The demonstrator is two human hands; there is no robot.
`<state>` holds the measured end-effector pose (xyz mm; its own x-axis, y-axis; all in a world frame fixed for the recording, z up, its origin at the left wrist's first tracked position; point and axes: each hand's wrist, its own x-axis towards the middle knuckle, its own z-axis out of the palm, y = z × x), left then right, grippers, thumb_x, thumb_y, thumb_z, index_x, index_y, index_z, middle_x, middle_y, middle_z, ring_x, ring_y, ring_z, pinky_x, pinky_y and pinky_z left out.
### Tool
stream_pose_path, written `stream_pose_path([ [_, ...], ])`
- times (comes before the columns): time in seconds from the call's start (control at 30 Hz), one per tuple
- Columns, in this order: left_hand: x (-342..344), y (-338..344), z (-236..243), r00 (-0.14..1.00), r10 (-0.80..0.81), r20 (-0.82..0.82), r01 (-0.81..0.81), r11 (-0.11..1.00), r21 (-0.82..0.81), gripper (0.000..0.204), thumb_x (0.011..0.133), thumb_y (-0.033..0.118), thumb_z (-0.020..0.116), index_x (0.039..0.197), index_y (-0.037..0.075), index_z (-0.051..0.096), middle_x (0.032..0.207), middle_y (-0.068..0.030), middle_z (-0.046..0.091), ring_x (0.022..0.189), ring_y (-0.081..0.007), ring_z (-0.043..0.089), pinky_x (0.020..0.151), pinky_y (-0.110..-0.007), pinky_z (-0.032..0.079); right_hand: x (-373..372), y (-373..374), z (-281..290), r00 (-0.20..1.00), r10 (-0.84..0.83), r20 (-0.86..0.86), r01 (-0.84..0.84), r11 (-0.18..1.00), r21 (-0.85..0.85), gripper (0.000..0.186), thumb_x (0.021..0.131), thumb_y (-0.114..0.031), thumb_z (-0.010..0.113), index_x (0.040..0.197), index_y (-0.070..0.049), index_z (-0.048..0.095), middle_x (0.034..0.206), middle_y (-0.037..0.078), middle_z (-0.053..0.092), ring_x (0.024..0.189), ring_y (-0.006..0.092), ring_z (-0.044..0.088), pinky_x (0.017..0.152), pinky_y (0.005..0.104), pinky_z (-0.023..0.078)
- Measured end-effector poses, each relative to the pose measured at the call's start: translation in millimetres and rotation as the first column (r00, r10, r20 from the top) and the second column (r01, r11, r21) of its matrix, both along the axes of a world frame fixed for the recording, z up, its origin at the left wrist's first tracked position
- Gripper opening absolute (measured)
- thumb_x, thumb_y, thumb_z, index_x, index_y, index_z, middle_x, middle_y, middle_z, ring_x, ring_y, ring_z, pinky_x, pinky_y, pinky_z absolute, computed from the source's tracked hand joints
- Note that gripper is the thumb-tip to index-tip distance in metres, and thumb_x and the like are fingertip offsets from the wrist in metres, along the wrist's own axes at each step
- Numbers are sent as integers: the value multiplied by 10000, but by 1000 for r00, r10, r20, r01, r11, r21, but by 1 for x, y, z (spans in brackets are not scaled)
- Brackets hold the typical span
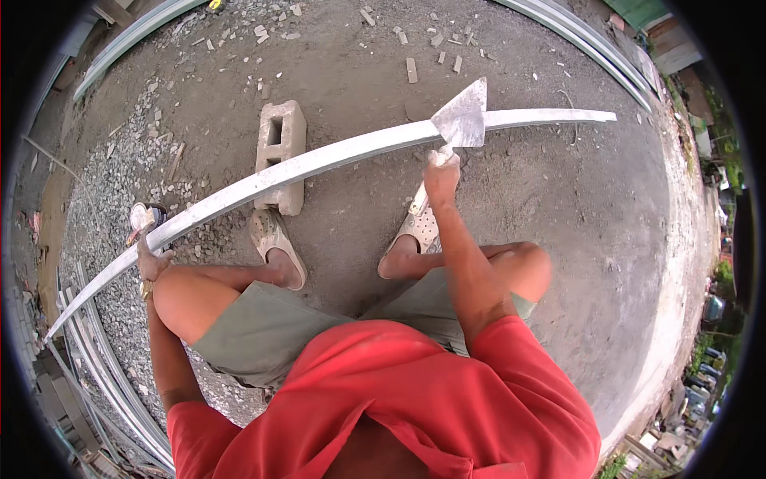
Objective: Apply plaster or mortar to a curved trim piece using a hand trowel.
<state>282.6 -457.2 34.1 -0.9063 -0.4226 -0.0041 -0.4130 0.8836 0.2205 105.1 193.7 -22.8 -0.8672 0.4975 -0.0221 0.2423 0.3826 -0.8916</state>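
Trowel (464,116), flat triangular metal, is clenched in the right grip (441,177); left grip (150,263) clasps a pale bar (343,154)

A fisheye camera worn on the head, the left of two, looks steeply down past the person's red shirt (375,363), which is nearest and fills the lower middle of the frame. The ground (582,203) lies farther off toward the upper edge; straight lines bow near the rim.
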Motion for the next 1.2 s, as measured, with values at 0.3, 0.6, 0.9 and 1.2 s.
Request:
stream_pose_path([
  [0.3, -30, 3, -50, 947, 96, 305, 2, 952, -307, 1249, 528, 301, 838, 1478, 113, 48, 1513, -202, 132, 1369, -443, 172, 1068, -505, 325, 21, -37, -7, 973, 216, -82, -196, 959, 203, 356, 837, -228, 627, 1077, 3, 503, 919, 256, 627, 896, 439, 598, 770, 465, 466],
  [0.6, -33, 51, -18, 927, 222, 302, -145, 955, -259, 1318, 517, 350, 883, 1474, 122, 6, 1516, -216, 57, 1360, -496, 112, 1046, -535, 352, 37, -118, 4, 992, 126, -18, -124, 989, 86, 331, 857, -166, 593, 1061, 40, 434, 897, 257, 602, 861, 424, 600, 766, 466, 453],
  [0.9, -24, 35, -30, 969, 130, 208, -106, 987, -121, 1257, 550, 251, 834, 1478, 113, -4, 1513, -253, 2, 1350, -547, 18, 1110, -558, 182, 49, -197, 25, 808, 588, -31, -589, 808, 6, 415, 839, -286, 638, 1098, 17, 522, 913, 267, 625, 884, 445, 604, 776, 466, 466],
  [1.2, -13, 33, -16, 961, 68, 269, -28, 988, -149, 1179, 628, 380, 796, 1479, 84, 36, 1510, -263, 24, 1387, -468, 36, 1101, -568, 178, 25, -12, 96, 799, 483, 358, -438, 875, -205, 238, 894, -244, 551, 969, -19, 566, 686, 43, 566, 508, 118, 517, 438, 271, 412],
])
